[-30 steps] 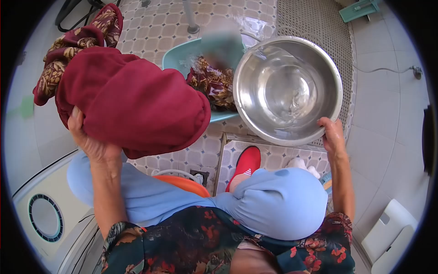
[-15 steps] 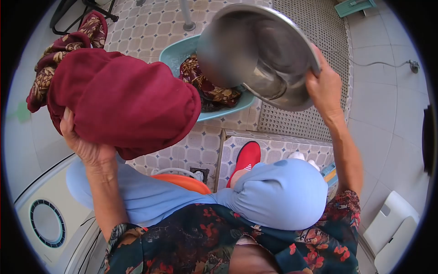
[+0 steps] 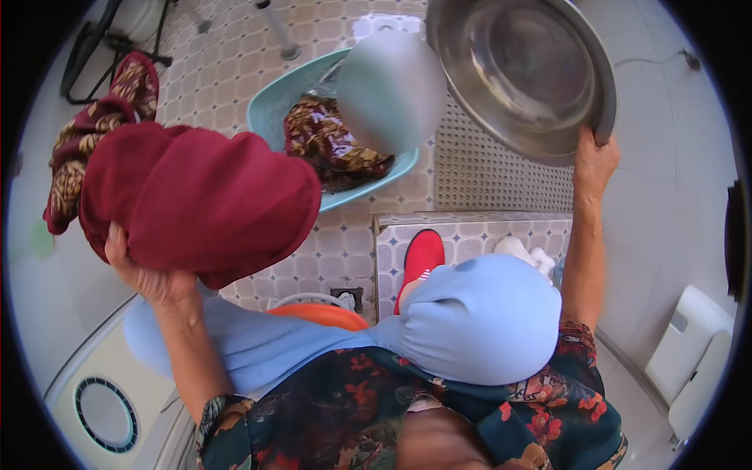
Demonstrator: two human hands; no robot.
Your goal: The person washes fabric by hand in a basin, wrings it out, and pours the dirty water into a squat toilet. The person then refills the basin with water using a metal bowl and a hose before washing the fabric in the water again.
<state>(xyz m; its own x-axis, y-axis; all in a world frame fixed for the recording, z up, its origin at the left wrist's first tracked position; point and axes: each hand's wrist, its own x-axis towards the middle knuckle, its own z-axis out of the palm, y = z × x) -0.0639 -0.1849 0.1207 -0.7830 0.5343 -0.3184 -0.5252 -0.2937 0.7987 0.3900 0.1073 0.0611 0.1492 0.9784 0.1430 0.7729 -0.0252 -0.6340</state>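
Observation:
A bunched dark red cloth [image 3: 204,196] with a gold-patterned end hangs from my left hand [image 3: 157,274], whose fingers are wrapped round its underside. At the upper right, my right hand [image 3: 595,168] grips the rim of a large metal basin [image 3: 525,70], which is tilted with its inside showing. Between the two, on the floor, stands a light blue tub [image 3: 266,110] with a wet, gold-patterned dark red cloth [image 3: 321,133] in it. A blurred round patch hides part of this tub and its right side.
A perforated mat [image 3: 501,172] lies beyond a raised tiled step [image 3: 470,223]. An orange basin [image 3: 321,316] sits below my legs, near a floor drain. A red shoe [image 3: 424,254] is on the step. A white appliance [image 3: 70,399] is at the lower left.
The metal basin has moved right and up with my right hand, away from the tub, and its inside faces me more. My left hand still holds the red cloth, slightly lower in view.

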